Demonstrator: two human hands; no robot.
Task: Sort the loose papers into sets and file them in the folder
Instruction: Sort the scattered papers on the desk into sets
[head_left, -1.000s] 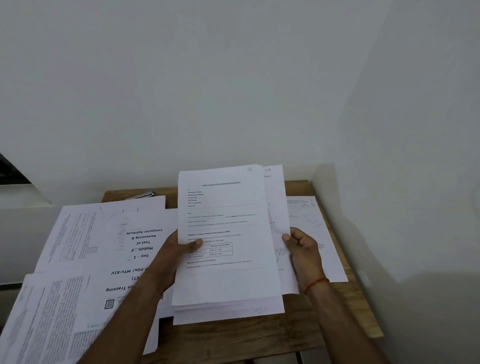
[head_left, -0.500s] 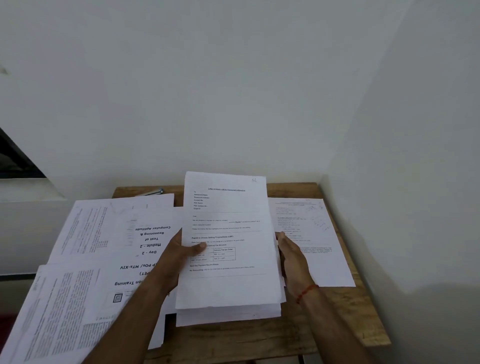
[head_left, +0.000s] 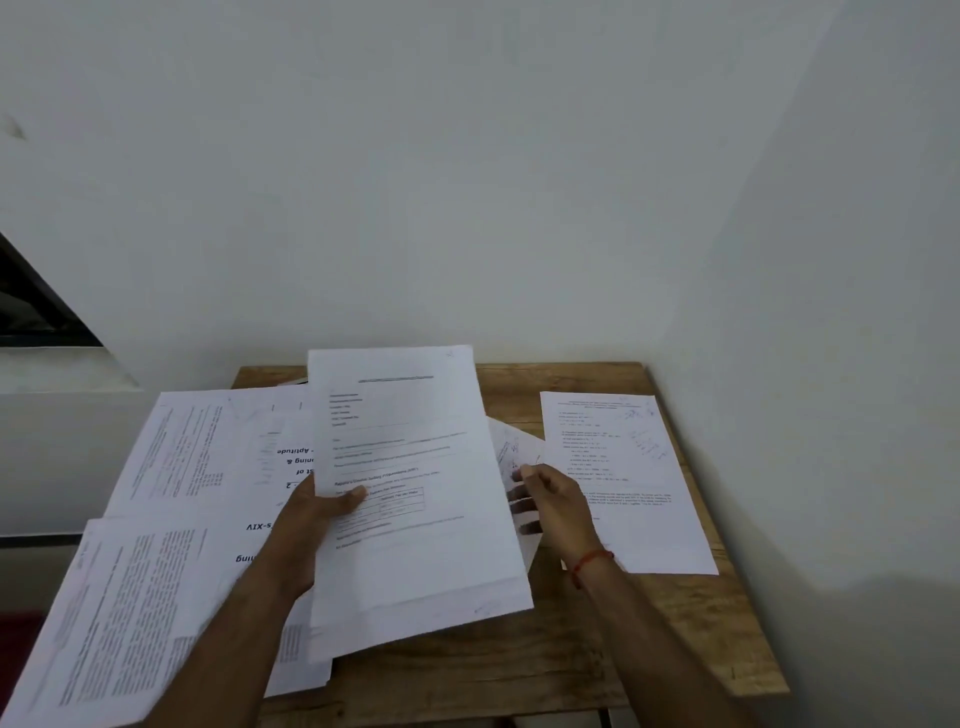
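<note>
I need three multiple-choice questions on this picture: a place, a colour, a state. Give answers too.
1. The lone sheet lies A on the table, B on the floor, C against the wall.
2. The wrist thread is A blue, B red, C green.
3. The left hand A lies flat, B grips the held stack, C hangs empty.
Answers: A, it lies flat on the wood at the right; B, it shows red; B, its thumb presses on top.

- held stack: white, black print
- half-hidden sheet: white, blue scribbles
- flat sheet: white, black text, blue scribbles
- table: brown wood grain
- wrist thread: red
- wall: plain off-white
</note>
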